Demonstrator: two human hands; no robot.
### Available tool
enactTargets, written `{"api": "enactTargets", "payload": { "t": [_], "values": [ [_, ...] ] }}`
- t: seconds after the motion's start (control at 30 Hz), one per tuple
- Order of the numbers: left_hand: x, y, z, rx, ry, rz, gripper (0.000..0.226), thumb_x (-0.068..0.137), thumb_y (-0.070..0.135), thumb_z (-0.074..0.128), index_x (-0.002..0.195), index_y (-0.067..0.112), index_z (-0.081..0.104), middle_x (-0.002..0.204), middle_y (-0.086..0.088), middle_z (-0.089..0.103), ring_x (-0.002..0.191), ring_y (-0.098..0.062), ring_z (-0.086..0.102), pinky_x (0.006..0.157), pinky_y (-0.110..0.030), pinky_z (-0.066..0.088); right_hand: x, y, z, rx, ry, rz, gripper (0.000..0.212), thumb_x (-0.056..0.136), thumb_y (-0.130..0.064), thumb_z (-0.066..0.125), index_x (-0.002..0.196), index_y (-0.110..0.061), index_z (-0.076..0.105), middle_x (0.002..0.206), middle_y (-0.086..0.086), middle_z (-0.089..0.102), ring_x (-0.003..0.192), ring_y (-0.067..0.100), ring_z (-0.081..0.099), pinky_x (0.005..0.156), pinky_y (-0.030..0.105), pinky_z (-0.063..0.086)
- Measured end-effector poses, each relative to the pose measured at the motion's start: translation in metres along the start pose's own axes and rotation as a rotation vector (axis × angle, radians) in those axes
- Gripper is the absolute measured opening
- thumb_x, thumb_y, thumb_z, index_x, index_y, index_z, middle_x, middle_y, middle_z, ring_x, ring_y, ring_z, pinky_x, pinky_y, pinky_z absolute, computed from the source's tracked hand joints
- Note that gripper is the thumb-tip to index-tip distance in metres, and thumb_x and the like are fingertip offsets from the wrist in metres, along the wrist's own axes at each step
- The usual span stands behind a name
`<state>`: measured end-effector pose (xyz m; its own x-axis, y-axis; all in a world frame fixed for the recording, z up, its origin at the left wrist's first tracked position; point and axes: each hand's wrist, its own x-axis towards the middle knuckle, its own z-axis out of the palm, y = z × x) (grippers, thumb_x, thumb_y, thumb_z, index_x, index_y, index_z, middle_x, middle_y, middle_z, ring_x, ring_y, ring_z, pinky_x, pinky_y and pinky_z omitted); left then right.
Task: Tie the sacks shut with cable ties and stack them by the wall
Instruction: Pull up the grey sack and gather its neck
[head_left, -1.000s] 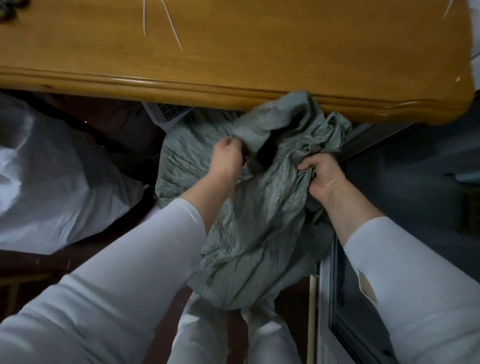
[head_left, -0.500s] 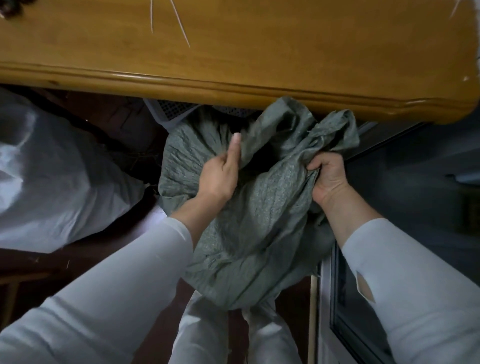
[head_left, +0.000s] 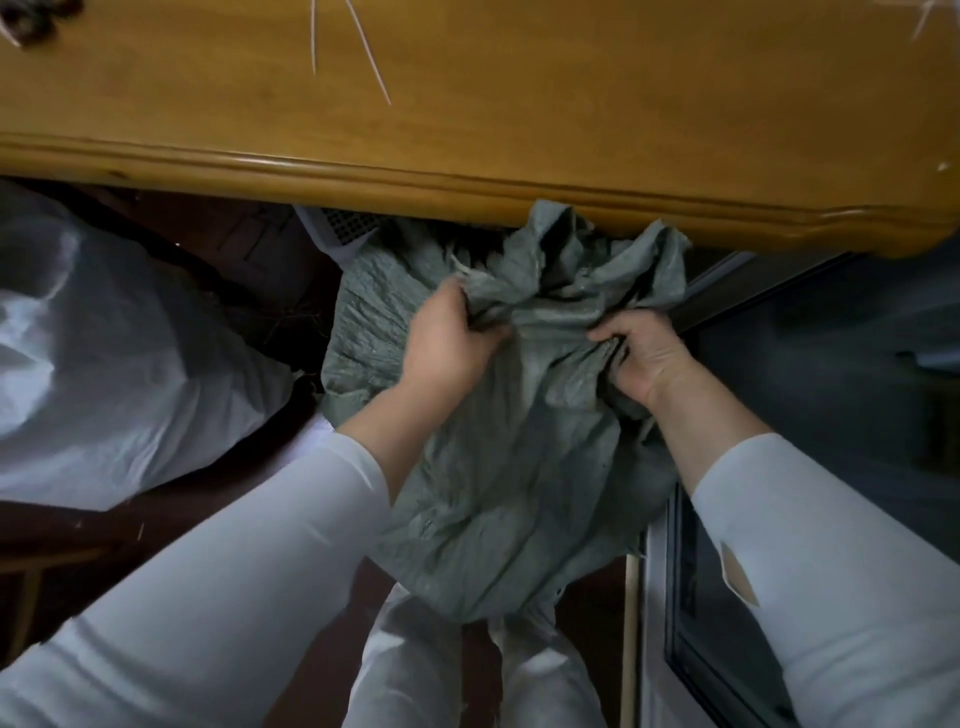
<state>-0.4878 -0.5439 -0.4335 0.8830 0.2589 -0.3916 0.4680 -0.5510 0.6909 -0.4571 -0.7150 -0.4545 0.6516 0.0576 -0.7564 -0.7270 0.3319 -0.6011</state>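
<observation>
A crumpled grey-green woven sack (head_left: 519, 457) stands on the floor between my arms, its mouth bunched just under the table's edge. My left hand (head_left: 447, 338) grips a fold of the sack's neck on the left side. My right hand (head_left: 641, 353) clutches the gathered fabric on the right. Between the two hands the fabric is pulled taut. Two white cable ties (head_left: 363, 49) lie on the wooden table (head_left: 519, 104) above.
A large white sack (head_left: 114, 353) lies on the dark floor at the left. A white perforated crate (head_left: 345, 228) shows under the table edge. A dark glass door with a white frame (head_left: 779, 519) runs down the right. More white ties (head_left: 927, 21) lie at the table's top right.
My left hand, open with fingers raised half a second ago, has closed on the sack's neck. Both hands have drawn closer together, bunching the mouth tighter.
</observation>
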Motion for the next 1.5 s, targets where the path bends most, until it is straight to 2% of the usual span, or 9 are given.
{"api": "enactTargets", "payload": {
  "t": [0.13, 0.23, 0.47, 0.7, 0.87, 1.03, 1.2, 1.33, 1.5],
  "values": [
    [0.007, -0.003, -0.018, 0.472, 0.324, 0.513, 0.009, 0.080, 0.011, 0.064, 0.079, 0.002, 0.062, 0.109, -0.021, 0.054, 0.102, -0.041, 0.049, 0.083, -0.045, 0.042, 0.004, -0.010, 0.010, -0.245, 0.035, -0.103, 0.047, 0.078, 0.005, 0.065, 0.123, -0.006, 0.054, 0.112, 0.016, 0.064, 0.103, 0.033, 0.061, 0.092, 0.050, 0.050],
    [0.019, -0.010, -0.012, 0.300, 0.082, 0.694, 0.006, 0.080, 0.001, 0.061, 0.085, 0.000, 0.065, 0.132, -0.018, 0.052, 0.126, -0.033, 0.046, 0.103, -0.038, 0.040, 0.002, -0.020, 0.022, -0.358, -0.021, -0.140, 0.025, 0.095, -0.012, 0.052, 0.119, -0.008, 0.053, 0.098, 0.005, 0.065, 0.091, 0.021, 0.061, 0.089, 0.036, 0.051],
    [0.019, 0.017, -0.017, -0.389, -0.237, 0.167, 0.016, 0.091, 0.002, 0.056, 0.101, 0.007, 0.066, 0.093, 0.006, 0.066, 0.088, 0.002, 0.062, 0.082, -0.009, 0.048, 0.016, -0.019, 0.053, -0.336, -0.317, 0.116, 0.077, 0.103, -0.031, 0.024, 0.045, -0.005, 0.069, 0.049, 0.008, 0.066, 0.042, 0.015, 0.064, 0.037, 0.019, 0.048],
    [0.033, 0.025, -0.023, -0.507, -0.247, 0.062, 0.016, 0.085, 0.000, 0.063, 0.096, 0.012, 0.067, 0.096, -0.005, 0.069, 0.092, -0.017, 0.064, 0.092, -0.035, 0.053, 0.030, 0.004, 0.067, -0.372, -0.074, -0.057, 0.025, 0.100, -0.004, 0.034, 0.111, 0.006, 0.054, 0.101, 0.009, 0.055, 0.096, 0.010, 0.057, 0.083, 0.001, 0.040],
    [0.038, 0.008, -0.029, -0.750, -0.108, -0.172, 0.012, 0.082, 0.005, 0.057, 0.083, 0.017, 0.059, 0.087, -0.007, 0.064, 0.085, -0.023, 0.063, 0.080, -0.035, 0.052, 0.032, 0.014, 0.055, -0.201, 0.078, 0.027, 0.034, 0.098, -0.028, 0.046, 0.126, -0.010, 0.051, 0.119, 0.014, 0.061, 0.100, 0.026, 0.058, 0.094, 0.042, 0.047],
    [0.008, -0.041, -0.015, -0.034, -0.283, -0.179, 0.019, 0.085, 0.015, 0.065, 0.103, 0.011, 0.070, 0.090, -0.007, 0.068, 0.070, -0.007, 0.062, 0.071, -0.023, 0.051, 0.041, 0.012, 0.040, 0.017, 0.066, 0.019, 0.040, 0.099, -0.045, 0.032, 0.093, -0.018, 0.061, 0.089, 0.005, 0.064, 0.083, 0.021, 0.060, 0.076, 0.036, 0.048],
    [-0.005, -0.036, 0.018, 0.139, -0.530, 0.033, 0.086, 0.073, 0.035, 0.077, 0.143, 0.014, 0.032, 0.144, -0.006, 0.040, 0.135, -0.022, 0.035, 0.112, -0.027, 0.028, 0.036, 0.017, 0.030, 0.004, 0.090, 0.071, 0.029, 0.104, -0.026, 0.025, 0.090, -0.022, 0.050, 0.093, 0.001, 0.054, 0.090, 0.020, 0.054, 0.085, 0.031, 0.044],
    [-0.005, -0.034, 0.030, 0.065, -0.678, -0.090, 0.075, 0.077, 0.035, 0.074, 0.139, 0.017, 0.037, 0.137, -0.002, 0.050, 0.126, -0.020, 0.047, 0.103, -0.023, 0.035, 0.038, 0.020, 0.028, -0.090, 0.110, 0.015, 0.035, 0.103, -0.011, 0.022, 0.077, -0.026, 0.040, 0.081, -0.008, 0.046, 0.067, 0.002, 0.046, 0.051, 0.011, 0.043],
    [0.010, -0.040, -0.011, 0.387, -0.321, 0.172, 0.018, 0.085, 0.024, 0.064, 0.093, 0.007, 0.065, 0.099, -0.017, 0.067, 0.097, -0.031, 0.061, 0.069, -0.026, 0.035, 0.034, 0.010, 0.028, 0.130, 0.037, 0.064, 0.038, 0.100, -0.044, 0.032, 0.090, -0.020, 0.060, 0.088, 0.005, 0.063, 0.081, 0.021, 0.058, 0.065, 0.034, 0.048]
  ]
}}
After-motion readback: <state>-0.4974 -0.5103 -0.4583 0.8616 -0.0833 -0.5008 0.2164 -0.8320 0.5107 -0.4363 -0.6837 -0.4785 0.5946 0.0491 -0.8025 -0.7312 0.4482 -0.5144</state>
